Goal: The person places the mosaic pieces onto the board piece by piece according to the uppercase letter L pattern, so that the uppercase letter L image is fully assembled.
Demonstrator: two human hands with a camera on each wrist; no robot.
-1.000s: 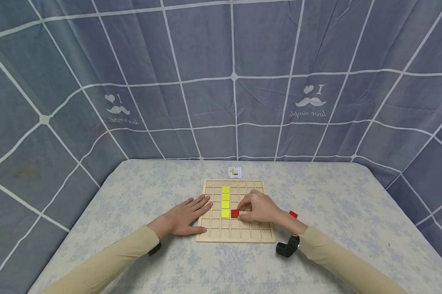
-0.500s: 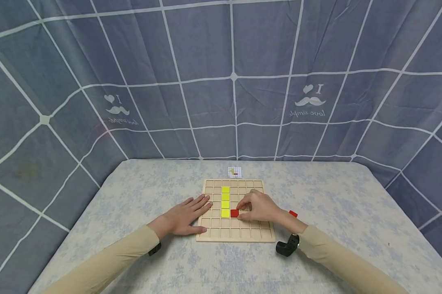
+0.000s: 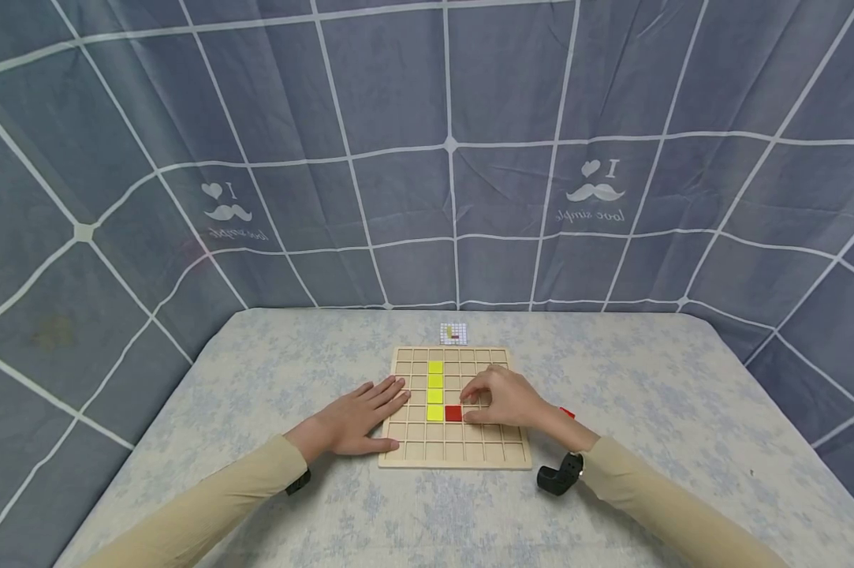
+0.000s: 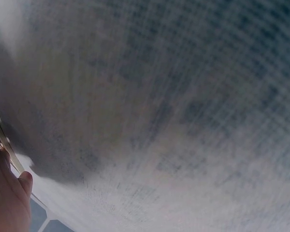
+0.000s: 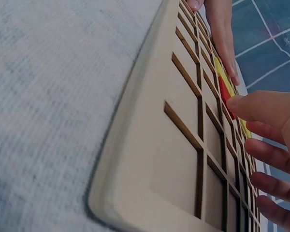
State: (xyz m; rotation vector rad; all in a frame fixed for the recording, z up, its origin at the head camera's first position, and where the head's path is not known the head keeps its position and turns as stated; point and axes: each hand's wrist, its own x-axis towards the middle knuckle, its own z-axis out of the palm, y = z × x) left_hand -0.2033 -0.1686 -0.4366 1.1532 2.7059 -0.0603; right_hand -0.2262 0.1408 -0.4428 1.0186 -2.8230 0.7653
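Note:
A wooden grid board (image 3: 455, 455) lies on the table with a column of several yellow square tiles (image 3: 435, 382) in its cells. A red square tile (image 3: 453, 413) sits in the cell to the right of the lowest yellow one. My right hand (image 3: 506, 400) hovers low over the board just right of the red tile, fingers loosely bent and holding nothing; in the right wrist view the thumb (image 5: 261, 106) overlaps the tile's near end. On the board's left edge my left hand (image 3: 359, 418) rests flat, fingers spread.
A small printed card (image 3: 453, 334) with a coloured grid pattern lies behind the board. Another red tile (image 3: 567, 412) shows partly behind my right forearm. The tabletop carries a pale floral cloth (image 3: 313, 339), and a grey checked curtain (image 3: 398, 197) hangs behind it.
The red tile has gone from slightly skewed to flat in its cell. My right thumb and fingers have let go of it and moved slightly right. The left hand stays put.

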